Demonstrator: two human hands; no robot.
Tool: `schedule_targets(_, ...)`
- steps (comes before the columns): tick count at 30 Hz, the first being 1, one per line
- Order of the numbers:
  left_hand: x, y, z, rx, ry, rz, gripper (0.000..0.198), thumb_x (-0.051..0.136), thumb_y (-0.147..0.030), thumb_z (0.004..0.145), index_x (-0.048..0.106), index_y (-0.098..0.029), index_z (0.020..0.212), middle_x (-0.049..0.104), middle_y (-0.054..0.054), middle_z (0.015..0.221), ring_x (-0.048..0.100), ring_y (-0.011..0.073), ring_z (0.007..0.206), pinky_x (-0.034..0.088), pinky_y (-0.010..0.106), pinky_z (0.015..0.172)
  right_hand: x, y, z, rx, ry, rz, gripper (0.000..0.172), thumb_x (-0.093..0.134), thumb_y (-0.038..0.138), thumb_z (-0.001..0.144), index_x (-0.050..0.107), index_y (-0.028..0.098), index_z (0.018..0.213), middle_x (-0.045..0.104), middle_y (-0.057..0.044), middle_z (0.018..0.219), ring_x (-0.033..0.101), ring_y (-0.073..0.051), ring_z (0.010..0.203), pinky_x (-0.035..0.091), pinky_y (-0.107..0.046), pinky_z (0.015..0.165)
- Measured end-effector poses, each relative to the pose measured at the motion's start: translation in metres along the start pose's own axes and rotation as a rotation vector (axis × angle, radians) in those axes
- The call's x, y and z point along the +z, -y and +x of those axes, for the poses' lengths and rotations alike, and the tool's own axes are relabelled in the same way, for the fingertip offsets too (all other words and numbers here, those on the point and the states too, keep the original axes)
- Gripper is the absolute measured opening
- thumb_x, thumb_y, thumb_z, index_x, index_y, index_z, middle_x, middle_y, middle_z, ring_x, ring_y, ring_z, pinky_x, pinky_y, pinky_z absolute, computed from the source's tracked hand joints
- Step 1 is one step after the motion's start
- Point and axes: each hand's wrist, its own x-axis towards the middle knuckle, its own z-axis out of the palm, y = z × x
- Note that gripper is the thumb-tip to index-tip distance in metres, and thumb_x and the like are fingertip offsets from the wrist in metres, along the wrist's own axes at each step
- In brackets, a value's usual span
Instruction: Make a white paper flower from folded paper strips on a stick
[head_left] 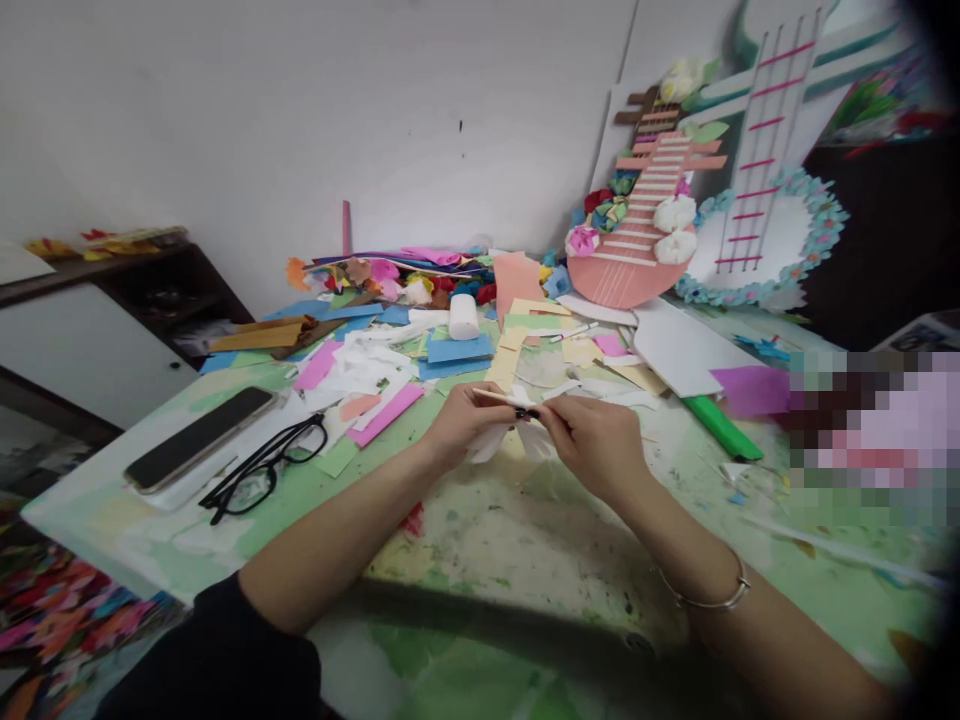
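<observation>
Over the middle of the table, my left hand (463,425) and my right hand (598,437) meet fingertip to fingertip around a piece of white paper (491,441). The paper hangs in soft flaps below the fingers. A thin pale stick (493,397) runs from my left fingers toward the right hand, and both hands are closed in a pinch. Something small and dark shows between the fingertips; I cannot tell what it is. My right wrist wears a metal bangle (712,598).
A phone (202,438) and black glasses (266,465) lie at left. Paper scraps (386,413), a white roll (463,317) and paper flowers (382,275) cover the back. Decorated paper instruments (630,270) lean at right, near a green paper roll (721,428). A blurred-out patch covers the right edge.
</observation>
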Motion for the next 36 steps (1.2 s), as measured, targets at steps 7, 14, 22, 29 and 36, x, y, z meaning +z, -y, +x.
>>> schedule_targets(7, -0.004, -0.001, 0.007, -0.009, -0.062, -0.115, 0.028, 0.086, -0.023, 0.049, 0.065, -0.012, 0.064, 0.072, 0.005, 0.067, 0.065, 0.0147, 0.064, 0.046, 0.025, 0.064, -0.010, -0.013, 0.008, 0.053, -0.013, 0.309, 0.032, 0.051, 0.029, 0.090, 0.067, 0.017, 0.066, 0.061, 0.000, 0.053, 0.049, -0.010, 0.047, 0.027, -0.024, 0.050)
schedule_targets(14, -0.008, 0.001, 0.010, -0.023, -0.047, -0.133, 0.028, 0.085, -0.020, 0.047, 0.063, -0.012, 0.062, 0.073, 0.006, 0.068, 0.066, 0.0162, 0.066, 0.045, 0.025, 0.063, -0.017, -0.019, 0.006, 0.238, -0.421, 0.648, 0.032, 0.053, 0.037, 0.091, 0.068, 0.016, 0.072, 0.045, 0.003, 0.050, 0.039, -0.009, 0.046, 0.030, -0.023, 0.049)
schedule_targets(22, -0.005, 0.005, 0.004, 0.099, 0.137, 0.073, 0.025, 0.086, -0.022, 0.051, 0.069, -0.011, 0.067, 0.070, 0.004, 0.072, 0.063, 0.0134, 0.067, 0.047, 0.025, 0.068, 0.002, -0.031, 0.015, 0.461, 0.022, 0.676, 0.031, 0.066, 0.045, 0.076, 0.065, 0.016, 0.066, 0.051, 0.001, 0.056, 0.040, -0.011, 0.054, 0.027, -0.024, 0.051)
schedule_targets(29, -0.001, 0.000, -0.005, 0.243, 0.220, 0.381, 0.014, 0.076, -0.020, 0.062, 0.070, -0.010, 0.070, 0.069, 0.007, 0.079, 0.062, 0.0141, 0.070, 0.050, 0.025, 0.070, 0.005, -0.024, 0.017, 0.496, 0.280, 0.949, 0.025, 0.072, 0.040, 0.065, 0.067, 0.016, 0.069, 0.057, 0.001, 0.060, 0.038, -0.010, 0.055, 0.028, -0.024, 0.052)
schedule_targets(36, 0.001, -0.003, -0.008, 0.356, 0.233, 0.503, 0.003, 0.066, -0.011, 0.064, 0.067, -0.011, 0.061, 0.066, 0.003, 0.069, 0.057, 0.0098, 0.063, 0.047, 0.020, 0.064, 0.006, -0.016, 0.017, 0.496, 0.366, 1.086, 0.029, 0.076, 0.041, 0.060, 0.061, 0.016, 0.064, 0.052, 0.003, 0.058, 0.039, -0.009, 0.053, 0.028, -0.024, 0.051)
